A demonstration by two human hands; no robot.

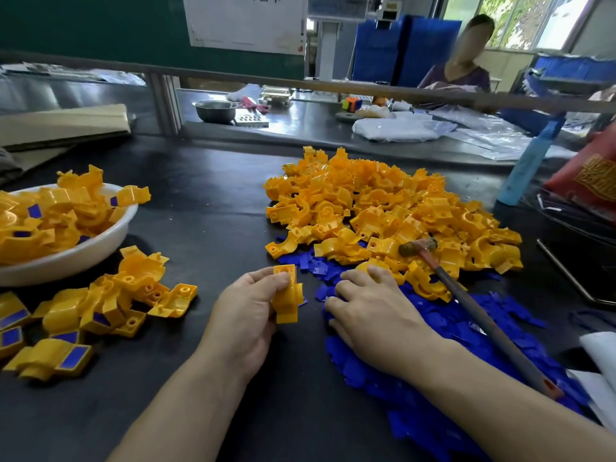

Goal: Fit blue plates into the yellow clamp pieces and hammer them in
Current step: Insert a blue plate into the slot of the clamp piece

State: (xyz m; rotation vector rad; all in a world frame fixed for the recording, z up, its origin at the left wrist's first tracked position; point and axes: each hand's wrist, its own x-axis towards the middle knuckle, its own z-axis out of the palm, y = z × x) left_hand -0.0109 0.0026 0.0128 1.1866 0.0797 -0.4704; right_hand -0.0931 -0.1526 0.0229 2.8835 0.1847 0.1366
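Bench inventory, nearest item first.

1. Your left hand point(248, 308), lower centre: thumb and fingers curled round one yellow clamp piece point(287, 295), a glossy moulded plastic part with a curved saddle and a flat holed lug at the top. It is held upright just above the mat.
2. Your right hand point(370, 305), just right of it: palm down, fingers spread and nearly straight, tips resting on the blue plates point(416, 378). Nothing is clasped in it.
3. Blue plates: thin, flat, matte plastic tabs in a loose drift across the lower right.
4. Hammer point(483, 315): a long dark handle slants up from the lower right. Its worn cylindrical head rests on the yellow heap.
5. Black mat point(206, 201): smooth, faintly shiny, covering the bench.
6. Fitted pieces point(110, 305), lower left: yellow clamps lying loose, several showing a blue rectangle set in one face.
7. White bowl point(83, 251), left edge: round, shallow, smooth plastic, heaped with more fitted clamps.
8. Yellow heap point(383, 208), centre right: a large mound of bare clamps, overlapping the far edge of the blue drift.
9. Cardboard sheets point(63, 125), upper left, stacked flat.
10. Steel bowl point(215, 110), upper centre, on the next bench.
11. Clear plastic bags point(400, 128), crumpled, upper right.
12. A seated person point(460, 71), upper right, behind that bench.
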